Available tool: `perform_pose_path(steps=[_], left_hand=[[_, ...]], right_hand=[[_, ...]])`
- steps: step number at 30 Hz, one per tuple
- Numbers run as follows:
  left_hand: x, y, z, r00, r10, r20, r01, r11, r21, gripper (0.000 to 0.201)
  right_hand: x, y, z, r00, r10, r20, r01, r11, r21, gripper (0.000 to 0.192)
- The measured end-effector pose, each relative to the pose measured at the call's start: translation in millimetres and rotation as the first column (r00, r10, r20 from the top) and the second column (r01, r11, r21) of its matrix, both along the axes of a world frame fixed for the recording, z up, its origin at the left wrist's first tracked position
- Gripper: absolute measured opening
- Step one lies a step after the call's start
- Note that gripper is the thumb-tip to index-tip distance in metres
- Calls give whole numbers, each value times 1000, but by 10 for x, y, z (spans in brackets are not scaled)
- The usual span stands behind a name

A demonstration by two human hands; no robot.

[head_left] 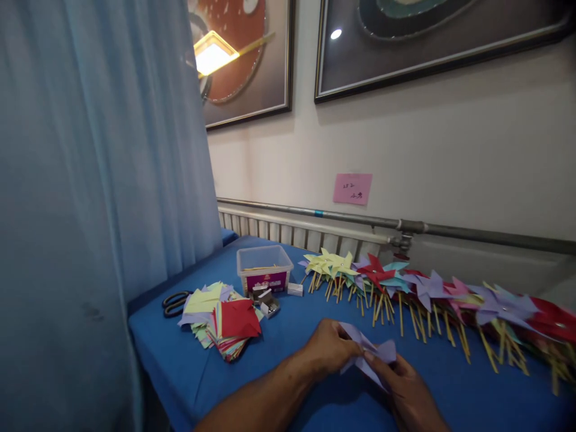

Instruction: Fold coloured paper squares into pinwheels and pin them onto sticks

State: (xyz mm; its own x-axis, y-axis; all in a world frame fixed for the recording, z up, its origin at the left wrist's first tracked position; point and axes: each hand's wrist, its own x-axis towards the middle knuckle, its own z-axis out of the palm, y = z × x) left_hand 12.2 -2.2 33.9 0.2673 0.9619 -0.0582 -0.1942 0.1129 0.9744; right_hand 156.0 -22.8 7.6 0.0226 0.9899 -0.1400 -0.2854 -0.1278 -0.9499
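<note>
both hands meet low over the blue table [288, 336], working a lilac paper piece [369, 354] that sits just above the cloth between them. the left hand [330, 348] pinches one folded corner with fingers curled in, and the right hand [405, 390] pinches the opposite side from below, thumb on top; the paper is partly folded into points, and no stick is attached to it as far as can be seen. along the back edge lies a long row of finished pinwheels [427, 294] on yellow sticks, so a good many look done. a stack of coloured paper squares [225, 324] to the left is still thick, which suggests plenty remain to fold. near it lie scissors [175, 303], a clear plastic box [264, 269] and some small boxes [267, 300], well apart from the hands.
</note>
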Motion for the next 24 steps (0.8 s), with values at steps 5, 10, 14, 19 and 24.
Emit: perform_pose_path(steps=[5,10,14,19,24], left_hand=[[11,9,5,1000,-10,10,10,998,-58,31],[6,42,3,997,75,-35,-76,996,-42,28],[-275,136,134,961,274,-31,-268,955,125,34],[-1207,449,649,712,602,-362,-403,772,491,16],[-1812,783,1151,410,640,-650,-356,768,532,22]], right_hand=[[13,5,21,998,-15,57,15,1000,4,44],[-2,-67,118,999,24,37,-22,999,-28,41],[-26,-117,166,1000,14,-11,-15,998,-67,37],[-53,-102,49,998,-31,-49,28,998,-49,40],[-49,-67,-126,999,-22,-45,24,999,29,41]])
